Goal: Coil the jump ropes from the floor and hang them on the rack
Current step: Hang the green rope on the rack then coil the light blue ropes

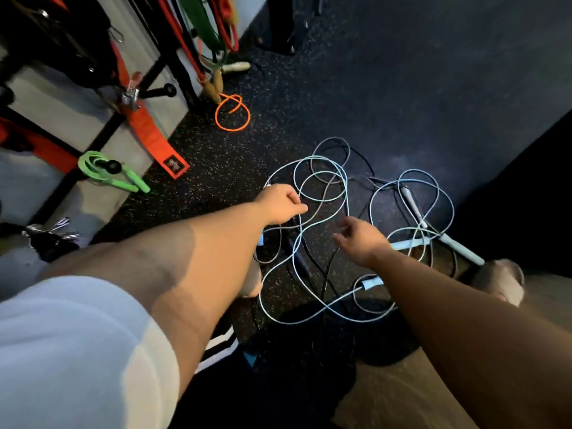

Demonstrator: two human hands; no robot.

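Several light blue jump ropes [322, 187] lie tangled on the dark speckled floor, their pale handles [414, 209] toward the right. A black rope [298, 258] runs through the tangle. My left hand [280, 204] is down at the tangle's left side with its fingers curled round a rope strand; which strand is hidden by the hand. My right hand [362, 239] hovers over the middle of the tangle, fingers loosely spread, holding nothing. A coiled green jump rope [108, 171] hangs on a peg of the black rack [102, 134] at left.
An orange rope [232, 113] with wooden handles lies looped on the floor by the rack's foot. Red and green bands and an orange strap [148, 134] hang on the rack. A bunch of keys [49, 232] is at far left. My knees flank the tangle.
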